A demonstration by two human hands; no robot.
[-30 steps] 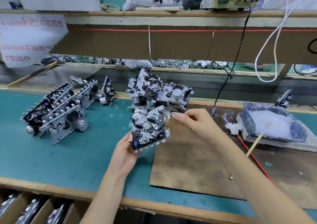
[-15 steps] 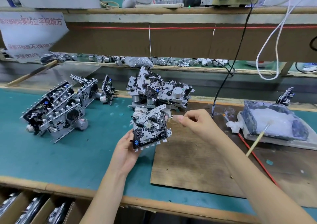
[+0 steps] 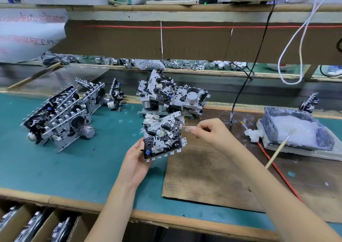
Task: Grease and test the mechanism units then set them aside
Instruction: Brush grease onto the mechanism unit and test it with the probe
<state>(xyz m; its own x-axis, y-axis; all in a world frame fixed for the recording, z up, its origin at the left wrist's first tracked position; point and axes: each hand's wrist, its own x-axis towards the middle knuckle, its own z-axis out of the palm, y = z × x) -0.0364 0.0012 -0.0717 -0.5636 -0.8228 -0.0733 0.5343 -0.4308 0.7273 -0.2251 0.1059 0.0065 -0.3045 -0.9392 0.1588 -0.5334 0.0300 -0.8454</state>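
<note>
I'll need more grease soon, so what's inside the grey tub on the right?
White grease fills the grey tub, and a wooden-handled brush leans in, tip on the grease. The grease covers the tub's floor, so its depth cannot be seen.

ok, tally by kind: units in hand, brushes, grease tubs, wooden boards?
held mechanism unit: 1
brush: 1
grease tub: 1
wooden board: 1
Total: 4
The piled units overlap too much to count.
</note>
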